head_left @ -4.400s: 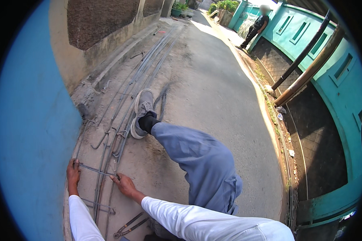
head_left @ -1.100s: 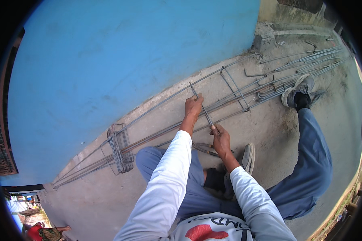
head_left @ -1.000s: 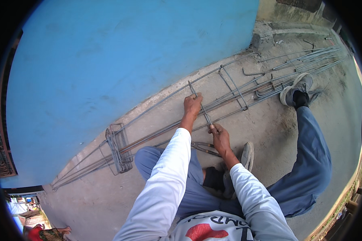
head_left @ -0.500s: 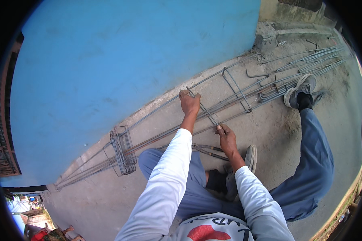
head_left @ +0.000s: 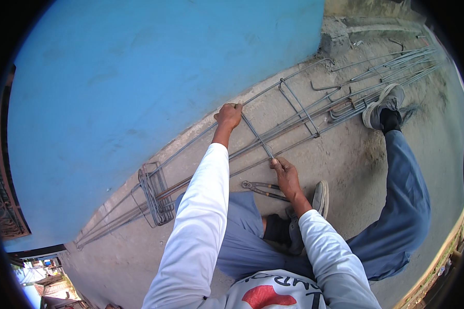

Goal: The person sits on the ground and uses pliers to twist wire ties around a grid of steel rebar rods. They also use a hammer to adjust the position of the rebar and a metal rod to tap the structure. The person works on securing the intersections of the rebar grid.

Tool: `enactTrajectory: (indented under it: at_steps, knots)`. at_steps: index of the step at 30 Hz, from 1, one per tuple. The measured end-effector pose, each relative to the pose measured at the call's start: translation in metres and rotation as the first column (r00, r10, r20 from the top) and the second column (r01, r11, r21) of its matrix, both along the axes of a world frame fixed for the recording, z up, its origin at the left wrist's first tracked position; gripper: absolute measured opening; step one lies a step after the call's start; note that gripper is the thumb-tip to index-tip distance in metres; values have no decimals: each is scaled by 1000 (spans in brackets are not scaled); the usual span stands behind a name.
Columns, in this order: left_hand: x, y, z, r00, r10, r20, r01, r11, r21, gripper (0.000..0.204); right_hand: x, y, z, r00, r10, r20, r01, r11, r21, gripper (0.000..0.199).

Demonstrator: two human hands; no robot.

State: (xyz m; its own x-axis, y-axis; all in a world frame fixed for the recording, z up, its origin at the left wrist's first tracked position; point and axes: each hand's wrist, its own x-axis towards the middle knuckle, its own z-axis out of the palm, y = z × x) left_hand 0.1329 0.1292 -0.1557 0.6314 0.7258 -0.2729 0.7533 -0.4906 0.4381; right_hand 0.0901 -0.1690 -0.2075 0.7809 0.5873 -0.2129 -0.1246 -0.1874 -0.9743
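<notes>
My left hand (head_left: 228,116) is closed around the upper corner of a rebar stirrup (head_left: 257,135), where it meets a long steel bar (head_left: 185,148) beside the wall. My right hand (head_left: 288,177) pinches the same stirrup's lower corner between thumb and fingers, close to another long bar. The stirrup lies across several long bars, and my left fingers partly hide its upper end. Farther right, another rectangular stirrup (head_left: 300,109) spans the bars. A bunch of stirrups (head_left: 157,198) hangs together on the bars to the left. Pincers (head_left: 265,189) with dark handles rest on the ground by my right hand.
A blue wall (head_left: 165,67) runs along the bars' far side. Loose steel rods (head_left: 397,69) and small hooked pieces lie at the upper right, near my outstretched shoe (head_left: 384,105). My other shoe (head_left: 320,198) is behind my right wrist. Concrete ground (head_left: 345,170) lies underneath.
My left hand has shifted slightly left and turned, its fingers now wrapped over the upper corner. My right hand keeps its pinch on the stirrup's lower corner. The view has tilted a little.
</notes>
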Motion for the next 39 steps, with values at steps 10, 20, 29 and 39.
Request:
enactTrajectory:
  at_steps: [10,20,29,39]
  knots:
    - [1,-7,-8,989,48,143,-43,998,-38,47,-13,6,20,999,-23,37,27,992,-120,34]
    - [-10,1,-9,962,86,259,-36,981,-192,43,-16,6,15,988,8,151,21,981,-195,33]
    - [-37,-36,-15,920,-107,377,-121,838,532,61,-3,2,16,1000,-19,18,21,994,-112,32]
    - [-98,-106,-33,914,-385,128,348,906,239,37,-5,3,8,998,-60,30,62,994,-88,33]
